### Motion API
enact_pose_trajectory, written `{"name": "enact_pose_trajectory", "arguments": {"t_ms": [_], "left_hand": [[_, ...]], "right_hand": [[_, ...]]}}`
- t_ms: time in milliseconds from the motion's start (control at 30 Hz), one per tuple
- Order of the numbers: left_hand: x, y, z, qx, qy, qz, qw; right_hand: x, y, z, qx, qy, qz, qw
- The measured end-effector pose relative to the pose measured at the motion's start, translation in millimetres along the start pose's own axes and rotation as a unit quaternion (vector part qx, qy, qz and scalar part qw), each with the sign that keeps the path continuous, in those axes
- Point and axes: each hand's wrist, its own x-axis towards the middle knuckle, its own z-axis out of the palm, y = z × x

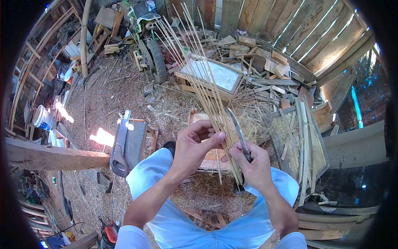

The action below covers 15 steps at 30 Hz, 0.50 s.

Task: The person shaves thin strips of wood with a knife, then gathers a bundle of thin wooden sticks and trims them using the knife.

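Note:
A bundle of thin bamboo strips (205,89) slants across the middle of the view, its upper ends fanned out. My left hand (199,143) is closed around the strips partway down, thumb laid across them. In my right hand (251,161) is a knife (238,130), blade pointing up and lying just right of the bundle. Fingers of that hand reach in beside the lower strips. One strip (219,170) hangs apart from the others, lower than my left hand. Below the bundle is a wooden board (210,163) between my knees.
A handsaw (120,149) leans on a small box at left. To the right, long wood slats (304,141) lie over a straw-strewn panel (290,128). Ahead stand a framed white-topped box (226,76), a wheel (155,62) and scrap wood (269,66). A beam (54,154) juts in from the left.

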Motion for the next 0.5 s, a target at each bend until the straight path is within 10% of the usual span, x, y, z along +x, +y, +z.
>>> {"name": "enact_pose_trajectory", "arguments": {"t_ms": [500], "left_hand": [[1, -3, 0, -0.012, 0.006, 0.006, 1.000]], "right_hand": [[3, 9, 1, 0.034, 0.030, 0.011, 0.999]]}}
